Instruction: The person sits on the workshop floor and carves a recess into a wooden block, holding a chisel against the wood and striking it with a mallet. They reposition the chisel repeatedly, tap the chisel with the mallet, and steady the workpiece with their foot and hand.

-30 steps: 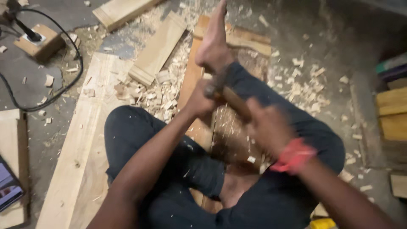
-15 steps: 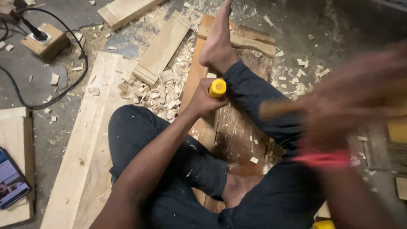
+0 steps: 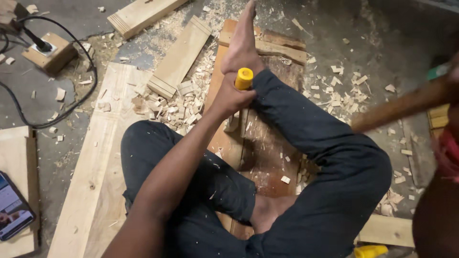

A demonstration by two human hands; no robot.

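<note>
Head view: the left hand point(image 3: 232, 98) has its fingers curled tight round a chisel point(image 3: 244, 79), whose yellow handle top sticks up above the fist; the blade below points down onto a reddish board point(image 3: 260, 143) lying between the person's legs. At the right edge the right hand point(image 3: 452, 76) is blurred, so its fingers cannot be told, though a wooden mallet handle point(image 3: 397, 107) runs from it, raised well apart from the chisel. Wood chips point(image 3: 167, 107) litter the floor beside a pale plank point(image 3: 91, 181).
</note>
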